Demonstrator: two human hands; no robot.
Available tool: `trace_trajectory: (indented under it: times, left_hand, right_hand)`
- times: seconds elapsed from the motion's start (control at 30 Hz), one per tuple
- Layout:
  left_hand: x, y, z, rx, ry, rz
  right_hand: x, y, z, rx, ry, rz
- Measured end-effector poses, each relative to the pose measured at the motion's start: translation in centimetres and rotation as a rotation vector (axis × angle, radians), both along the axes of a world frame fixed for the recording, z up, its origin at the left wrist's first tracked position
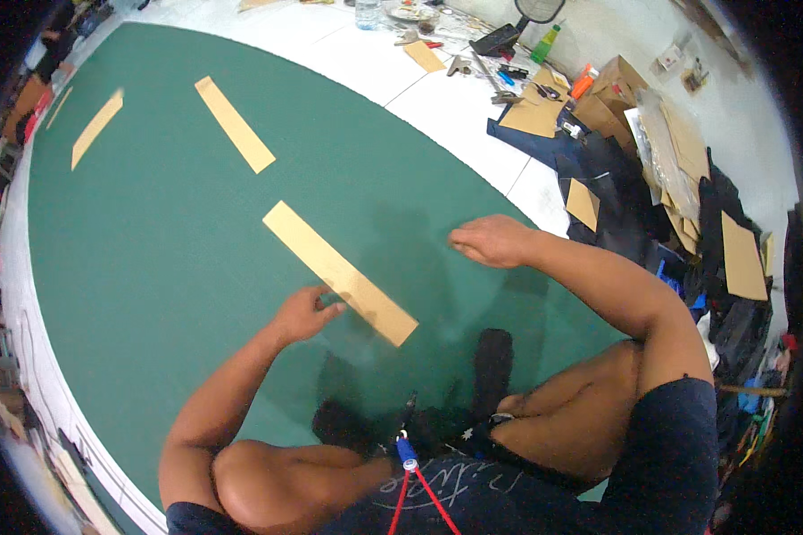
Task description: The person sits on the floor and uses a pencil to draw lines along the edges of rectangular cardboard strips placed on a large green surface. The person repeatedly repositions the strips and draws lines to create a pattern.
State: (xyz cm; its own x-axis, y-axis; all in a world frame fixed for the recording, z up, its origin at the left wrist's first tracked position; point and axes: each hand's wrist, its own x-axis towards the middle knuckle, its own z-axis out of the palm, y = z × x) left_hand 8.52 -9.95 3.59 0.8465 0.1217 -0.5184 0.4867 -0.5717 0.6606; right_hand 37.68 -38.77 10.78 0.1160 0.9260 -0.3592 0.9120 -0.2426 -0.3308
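A long tan cardboard strip (330, 267) lies slantwise on the dark green sheet (152, 241) in front of me. Beside its lower left edge is my left hand (305, 316), thumb and forefinger apart with a gap between them. The fingertips come close to the strip; whether they touch it I cannot tell. My right hand (491, 241) hovers off to the strip's right, fingers curled together. Anything pinched in it is hidden. Farther away, a second strip (235, 125) and a shorter slanted piece (97, 130) rest on the same sheet.
White floor tiles (366, 62) border the sheet. At the far right lie a green bottle (545, 44), a large metal clip (459, 65), a cardboard sheet (533, 109) and dark cloth (611, 209). More cardboard leans by the wall. My bent legs frame the near edge.
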Motion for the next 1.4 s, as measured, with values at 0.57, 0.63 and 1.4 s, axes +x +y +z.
trace_trajectory:
  times: [0.57,0.63,1.4]
  left_hand:
    - [-5.7,-13.9,9.3,-1.008,0.502,-0.632]
    - [-5.7,-14.3,11.8,-0.89,0.466,-0.685]
    - [-4.0,-11.8,33.2,-0.201,-0.602,0.246]
  right_hand:
    - [2.4,11.0,-0.1,0.127,-0.11,0.138]
    - [2.6,11.4,-0.2,0.12,-0.098,0.121]
    - [1.4,15.8,-5.4,0.256,0.176,0.091]
